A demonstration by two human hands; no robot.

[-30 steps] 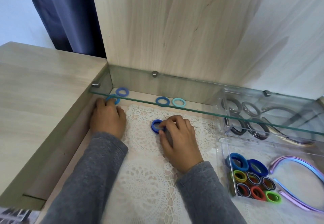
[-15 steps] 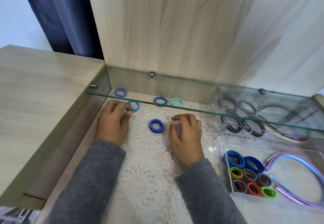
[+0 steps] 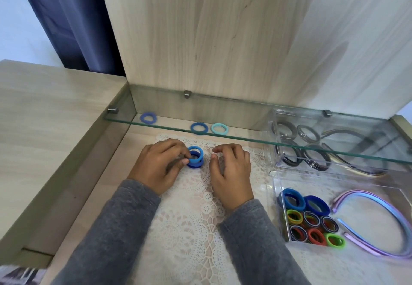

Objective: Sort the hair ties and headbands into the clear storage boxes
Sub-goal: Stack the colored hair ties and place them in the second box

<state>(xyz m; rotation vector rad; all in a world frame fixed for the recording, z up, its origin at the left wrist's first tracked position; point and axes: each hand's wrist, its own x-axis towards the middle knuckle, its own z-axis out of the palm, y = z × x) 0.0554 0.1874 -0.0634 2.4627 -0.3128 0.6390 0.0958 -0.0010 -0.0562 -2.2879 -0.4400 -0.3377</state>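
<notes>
At frame centre, a light blue hair tie (image 3: 200, 153) is pinched at its left edge by the thumb and fingers of the left hand (image 3: 156, 166). It is laid over a dark blue hair tie (image 3: 196, 166) on the lace mat (image 3: 189, 229). The right hand (image 3: 233, 171), just beside them, is held loosely curled around nothing.

Three loose ties are seen beneath the glass shelf (image 3: 245, 138): a periwinkle tie (image 3: 142, 118), a blue tie (image 3: 193, 128) and a teal tie (image 3: 213, 128).

In the near clear box (image 3: 275, 195), lower right, two large blue ties and six small stacks are counted; ties per stack cannot be told. The far clear box (image 3: 276, 162) holds dark items blurred by the glass. The purple headbands (image 3: 365, 194) are cut off at the right edge.
</notes>
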